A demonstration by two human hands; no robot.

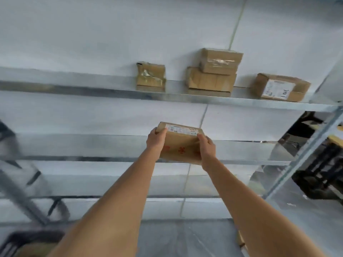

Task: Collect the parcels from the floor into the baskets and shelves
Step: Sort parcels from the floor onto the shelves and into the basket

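White wall panels back a grey metal shelf rack (241, 161). Both hands carry a flat brown cardboard parcel (181, 145) at the middle shelf's front edge, long axis along it: left hand (156, 140) and right hand (207, 147) grip opposite ends, fingers curled on top. Four brown cardboard boxes (211, 78) sit on the shelf above.

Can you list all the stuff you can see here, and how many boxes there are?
Shelf boxes: four, brown, top shelf, one stacked on another.
Held box: one, brown with red marks and a white label, in front of the middle shelf.
Shelves: several, silver metal, against a white wall.
Basket: one, dark, bottom left, blurred.
Left hand: grips the held box's left end.
Right hand: grips its right end.
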